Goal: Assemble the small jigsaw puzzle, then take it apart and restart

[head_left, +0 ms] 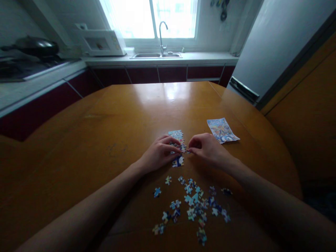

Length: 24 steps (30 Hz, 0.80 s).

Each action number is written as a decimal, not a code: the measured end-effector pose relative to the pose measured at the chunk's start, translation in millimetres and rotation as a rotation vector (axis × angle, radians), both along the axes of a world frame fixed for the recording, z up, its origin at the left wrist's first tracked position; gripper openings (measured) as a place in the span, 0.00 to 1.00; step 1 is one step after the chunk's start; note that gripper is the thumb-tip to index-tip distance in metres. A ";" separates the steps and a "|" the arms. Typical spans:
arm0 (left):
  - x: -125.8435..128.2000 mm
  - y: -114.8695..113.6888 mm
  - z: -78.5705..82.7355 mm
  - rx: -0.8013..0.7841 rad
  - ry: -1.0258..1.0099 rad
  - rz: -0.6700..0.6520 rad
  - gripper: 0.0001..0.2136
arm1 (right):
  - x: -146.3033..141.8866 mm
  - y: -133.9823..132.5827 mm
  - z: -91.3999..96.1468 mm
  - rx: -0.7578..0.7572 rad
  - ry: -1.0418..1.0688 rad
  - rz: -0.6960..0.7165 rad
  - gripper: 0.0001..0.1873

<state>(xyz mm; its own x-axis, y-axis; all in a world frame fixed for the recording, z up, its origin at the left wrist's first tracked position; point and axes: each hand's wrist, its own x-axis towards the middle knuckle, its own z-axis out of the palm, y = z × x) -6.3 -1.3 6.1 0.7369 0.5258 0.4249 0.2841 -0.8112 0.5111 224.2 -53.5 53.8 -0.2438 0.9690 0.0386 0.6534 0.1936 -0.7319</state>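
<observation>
A partly joined jigsaw puzzle [178, 161] lies on the wooden table, forming a narrow upright strip. Over its left side rests my left hand [163, 150], fingers stretched across the joined pieces, pressing on them without gripping. My right hand [203, 145] is closed in a pinch at the strip's right edge, its fingertips on a small puzzle piece [188, 152]. That piece is mostly covered by the fingers. Many loose puzzle pieces [195, 199] are scattered between my forearms, some overlapping. Right of the strip lies a printed picture sheet [223, 130] with slightly curled edges.
The round wooden table [110, 115] fills the middle of the view. Behind it, a counter holds a sink [147, 55] with a tall faucet [161, 35] and a white microwave [98, 42]. A pan [38, 46] sits on the stove at left; a fridge [252, 45] stands at right.
</observation>
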 end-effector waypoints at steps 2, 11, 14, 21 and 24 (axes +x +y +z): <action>0.3 -1.2 1.6 -0.016 -0.007 -0.001 0.04 | -2.1 1.0 -3.3 -0.003 0.016 -0.002 0.07; 0.1 -3.5 3.1 -0.052 -0.013 0.009 0.03 | -12.0 -4.6 -10.4 0.024 0.061 -0.030 0.05; -0.4 -2.9 2.3 -0.052 -0.010 0.014 0.03 | -14.2 -5.5 -10.4 0.025 0.059 -0.027 0.05; -0.1 -2.8 1.8 -0.054 -0.015 0.018 0.04 | -16.9 -6.3 -12.1 0.001 0.051 -0.018 0.05; -0.1 -3.1 1.7 -0.060 -0.012 0.020 0.04 | -17.0 -6.3 -13.0 0.007 0.027 -0.025 0.05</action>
<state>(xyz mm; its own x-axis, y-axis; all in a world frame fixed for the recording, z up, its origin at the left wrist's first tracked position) -6.4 -4.5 7.8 0.7211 0.5651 0.4008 0.2936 -0.7733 0.5620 207.1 -59.7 40.8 -0.2180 0.9746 0.0513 0.6383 0.1821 -0.7479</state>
